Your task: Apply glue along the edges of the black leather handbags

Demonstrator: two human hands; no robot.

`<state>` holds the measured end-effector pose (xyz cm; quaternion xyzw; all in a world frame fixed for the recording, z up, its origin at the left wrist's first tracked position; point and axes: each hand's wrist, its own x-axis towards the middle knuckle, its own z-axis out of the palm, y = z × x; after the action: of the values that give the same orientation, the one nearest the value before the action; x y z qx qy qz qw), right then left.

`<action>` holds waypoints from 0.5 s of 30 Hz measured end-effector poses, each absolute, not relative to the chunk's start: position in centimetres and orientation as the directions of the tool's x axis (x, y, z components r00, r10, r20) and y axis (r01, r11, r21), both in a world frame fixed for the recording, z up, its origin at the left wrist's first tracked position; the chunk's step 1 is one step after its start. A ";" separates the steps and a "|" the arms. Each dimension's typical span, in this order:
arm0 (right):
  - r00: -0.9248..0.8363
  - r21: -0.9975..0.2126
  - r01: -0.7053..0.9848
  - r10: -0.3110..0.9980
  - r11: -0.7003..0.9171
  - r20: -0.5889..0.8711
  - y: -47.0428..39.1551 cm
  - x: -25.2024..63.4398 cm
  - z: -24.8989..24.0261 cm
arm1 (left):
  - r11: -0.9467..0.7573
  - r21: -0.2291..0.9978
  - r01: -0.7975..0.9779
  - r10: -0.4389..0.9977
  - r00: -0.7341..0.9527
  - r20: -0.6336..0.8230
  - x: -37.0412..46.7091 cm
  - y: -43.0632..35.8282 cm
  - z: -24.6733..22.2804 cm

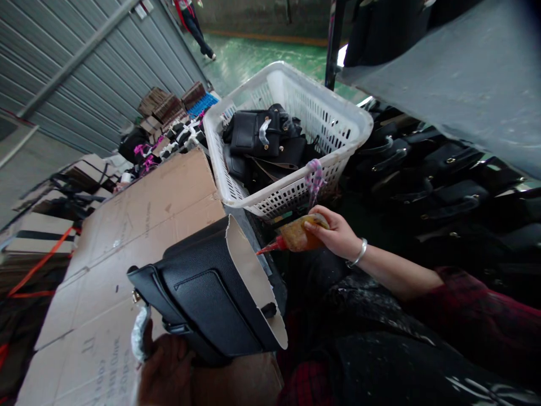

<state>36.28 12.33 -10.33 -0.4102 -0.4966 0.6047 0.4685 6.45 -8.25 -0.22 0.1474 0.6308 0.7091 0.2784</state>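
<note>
A black leather bag (pixel 207 299) lies on its side on the cardboard, its beige-lined end facing right. My left hand (pixel 167 366) is at the bag's lower left, beside a plastic-wrapped metal piece (pixel 140 334); its fingers are dark and partly hidden against the bag. My right hand (pixel 338 231), with a silver bangle at the wrist, is wrapped round a bottle (pixel 301 233) of yellowish liquid. The bottle's red nozzle points left, near the beige edge of the bag.
A white plastic basket (pixel 291 189) with several black bags stands behind. Flattened cardboard (pixel 105 270) covers the surface at left. More black bags (pixel 443 163) fill the right side. A person (pixel 196 28) is in the far background.
</note>
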 end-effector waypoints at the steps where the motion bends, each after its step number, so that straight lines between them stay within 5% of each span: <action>1: -0.228 -0.984 -0.166 0.973 -0.069 -0.029 12.7 36.0 -10.4 | -0.030 0.973 -0.227 0.563 -0.809 -0.171 6.7 -8.1 0.0; 7: -0.265 -0.976 -0.189 0.963 -0.104 -0.052 14.5 34.6 -10.8 | 0.020 0.966 -0.259 0.474 -0.848 -0.237 7.1 -7.9 0.3; 15: -0.305 -0.963 -0.208 0.947 -0.170 -0.101 14.9 34.1 -11.9 | 0.038 0.975 -0.221 0.562 -0.802 -0.204 6.6 -8.5 0.0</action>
<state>34.08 14.92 -11.85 -0.3925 -0.4707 0.6565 0.4398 6.62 -8.49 -0.03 0.1291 0.6607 0.6814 0.2872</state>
